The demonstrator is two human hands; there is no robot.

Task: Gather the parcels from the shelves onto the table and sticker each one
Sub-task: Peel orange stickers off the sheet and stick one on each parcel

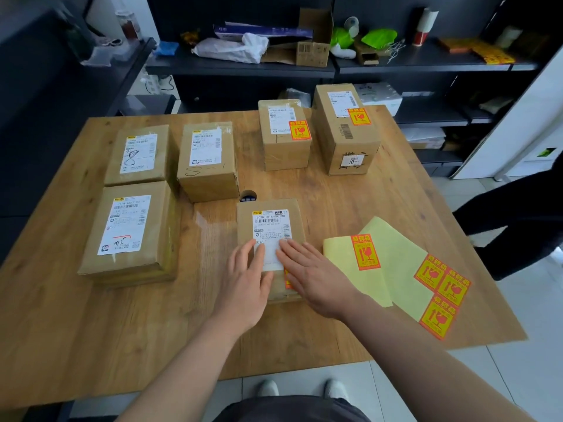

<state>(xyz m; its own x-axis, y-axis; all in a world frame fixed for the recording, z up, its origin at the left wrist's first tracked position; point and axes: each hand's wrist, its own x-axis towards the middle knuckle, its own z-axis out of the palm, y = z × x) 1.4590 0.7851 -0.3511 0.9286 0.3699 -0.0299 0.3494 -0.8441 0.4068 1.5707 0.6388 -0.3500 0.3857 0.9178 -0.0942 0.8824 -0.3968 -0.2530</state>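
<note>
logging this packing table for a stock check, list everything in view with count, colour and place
parcels: six, brown cardboard, on the table; three left, two far right, one near middle
stickers on parcels: three, orange and yellow; one on each far right parcel, one partly under the right hand
stickers on sheets: four, orange and yellow, at right
backing sheets: two, pale yellow, overlapping, right of the near parcel
table: one, light wood
shelves: black, behind the table, holding a white bag and an open box
left hand: one, flat on the near parcel
right hand: one, flat on the near parcel
</note>
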